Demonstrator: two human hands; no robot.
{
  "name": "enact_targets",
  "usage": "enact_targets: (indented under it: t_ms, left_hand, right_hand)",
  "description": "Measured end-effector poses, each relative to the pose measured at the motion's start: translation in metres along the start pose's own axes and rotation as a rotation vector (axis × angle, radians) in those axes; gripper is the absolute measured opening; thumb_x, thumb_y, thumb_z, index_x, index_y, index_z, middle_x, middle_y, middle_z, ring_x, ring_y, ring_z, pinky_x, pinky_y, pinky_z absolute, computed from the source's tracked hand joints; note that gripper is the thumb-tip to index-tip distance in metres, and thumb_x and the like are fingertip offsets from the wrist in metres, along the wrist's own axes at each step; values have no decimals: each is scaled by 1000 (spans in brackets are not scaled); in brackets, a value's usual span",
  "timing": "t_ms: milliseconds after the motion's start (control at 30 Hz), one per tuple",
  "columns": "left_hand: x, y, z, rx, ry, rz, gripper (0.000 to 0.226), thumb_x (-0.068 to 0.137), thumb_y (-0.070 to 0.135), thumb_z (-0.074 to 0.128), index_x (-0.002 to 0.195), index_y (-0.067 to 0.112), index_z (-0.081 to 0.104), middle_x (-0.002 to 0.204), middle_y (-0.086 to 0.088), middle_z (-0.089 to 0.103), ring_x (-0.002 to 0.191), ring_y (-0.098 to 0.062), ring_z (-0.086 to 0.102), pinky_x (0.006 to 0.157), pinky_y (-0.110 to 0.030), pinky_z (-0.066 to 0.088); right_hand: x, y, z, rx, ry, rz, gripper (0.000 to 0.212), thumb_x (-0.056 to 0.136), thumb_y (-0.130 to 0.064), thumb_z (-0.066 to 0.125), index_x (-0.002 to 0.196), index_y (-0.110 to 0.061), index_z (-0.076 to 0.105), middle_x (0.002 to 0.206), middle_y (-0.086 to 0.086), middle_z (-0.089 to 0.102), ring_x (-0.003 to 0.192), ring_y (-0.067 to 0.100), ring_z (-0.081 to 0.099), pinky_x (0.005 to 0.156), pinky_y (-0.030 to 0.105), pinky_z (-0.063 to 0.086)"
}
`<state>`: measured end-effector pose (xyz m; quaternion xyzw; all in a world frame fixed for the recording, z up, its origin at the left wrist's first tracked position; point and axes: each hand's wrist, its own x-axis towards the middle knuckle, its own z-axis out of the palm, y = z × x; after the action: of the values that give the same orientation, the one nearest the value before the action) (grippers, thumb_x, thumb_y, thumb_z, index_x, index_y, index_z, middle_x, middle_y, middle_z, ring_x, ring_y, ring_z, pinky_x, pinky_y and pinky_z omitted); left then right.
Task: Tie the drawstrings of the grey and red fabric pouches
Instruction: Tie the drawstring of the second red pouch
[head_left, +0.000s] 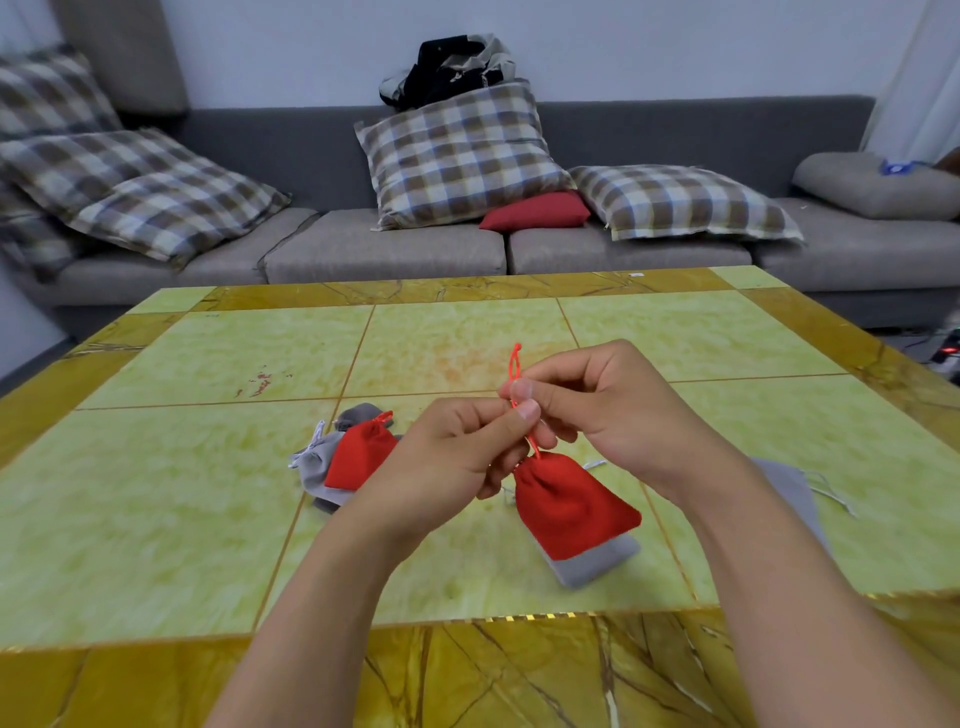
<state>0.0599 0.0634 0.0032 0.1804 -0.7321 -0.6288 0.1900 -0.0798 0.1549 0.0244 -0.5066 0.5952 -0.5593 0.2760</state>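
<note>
Red pouch (571, 512), mouth gathered, hangs over the table (156, 519) from its red drawstring (514, 371), pinched by left hand (457, 457) and right hand (608, 410) with fingers curled. Step judged: knotting; next needs the loop pulled tight. Finished pile (343, 457) lies left of this pouch.

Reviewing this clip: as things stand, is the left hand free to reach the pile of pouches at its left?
Probably not yet. The left hand pinches the red drawstring along with the right hand. The pile of pouches lies close and unobstructed on the table.
</note>
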Motion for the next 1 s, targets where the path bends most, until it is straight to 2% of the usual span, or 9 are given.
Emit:
enact_targets:
  t_ms: [133, 233, 367, 467, 600, 733, 833, 933, 1000]
  left_hand:
    - [3, 1, 3, 10, 103, -23, 39, 103, 23, 44, 77, 11, 71, 57, 2, 48, 56, -12, 41, 53, -25, 34]
    - [7, -5, 4, 2, 228, -29, 39, 103, 19, 43, 77, 10, 71, 57, 2, 52, 54, -12, 43, 53, -25, 37]
    - [10, -8, 5, -79, 345, -19, 31, 100, 18, 54, 77, 10, 72, 61, 2, 63, 54, -6, 53, 49, -16, 41]
    - [9, -8, 1, -75, 429, 6, 25, 94, 20, 64, 72, 10, 70, 58, 6, 64, 50, -1, 52, 45, -11, 39]
    - [6, -3, -3, -170, 344, 38, 17, 91, 19, 66, 79, 9, 73, 68, 0, 67, 60, -8, 57, 52, -14, 43]
    - [1, 0, -6, -78, 287, 80, 10, 89, 20, 69, 84, 15, 77, 70, 3, 70, 61, -6, 56, 54, -14, 43]
    - [0, 0, -10, -31, 278, 106, 10, 87, 17, 70, 88, 11, 78, 63, 13, 69, 56, 2, 55, 54, -12, 43]
    - [2, 0, -10, 13, 324, 191, 6, 83, 12, 73, 87, 11, 78, 76, 6, 77, 72, 0, 69, 65, -12, 49]
    - [3, -1, -9, 78, 391, 263, 8, 81, 12, 76, 86, 17, 79, 80, 6, 78, 76, -4, 71, 68, -16, 54]
  right_hand:
    - [0, 3, -5, 24, 82, 68, 11, 87, -3, 69, 95, 2, 75, 64, 8, 67, 57, 14, 57, 52, 22, 47]
    - [-2, 2, -9, 76, 79, 145, 15, 85, 2, 70, 100, 4, 73, 72, 14, 70, 60, 13, 62, 55, 21, 52]
    - [-5, -4, -10, 183, 101, 234, 22, 84, 5, 70, 105, 0, 71, 86, 20, 75, 70, 17, 69, 63, 21, 58]
    - [-7, -8, -11, 212, 84, 253, 29, 78, 1, 75, 107, -3, 71, 88, 20, 76, 72, 20, 70, 64, 23, 58]
    - [-8, -9, -3, 176, -25, 276, 35, 77, 0, 77, 111, -6, 71, 81, 17, 76, 68, 19, 70, 57, 22, 55]
    - [-6, -4, 1, 34, -34, 248, 17, 79, -5, 77, 96, -3, 76, 70, 15, 72, 56, 14, 64, 50, 22, 48]
    - [-6, -2, 0, -71, -6, 225, 10, 77, -8, 81, 83, -2, 76, 59, 1, 66, 49, 5, 54, 48, 17, 39]
    - [-4, -1, 3, -88, 33, 159, 7, 77, -5, 80, 81, -1, 75, 69, 5, 71, 59, 3, 59, 56, 13, 44]
    - [0, 2, 8, -77, 123, 120, 7, 79, 0, 76, 75, -2, 70, 62, 5, 68, 53, 4, 55, 54, 16, 43]
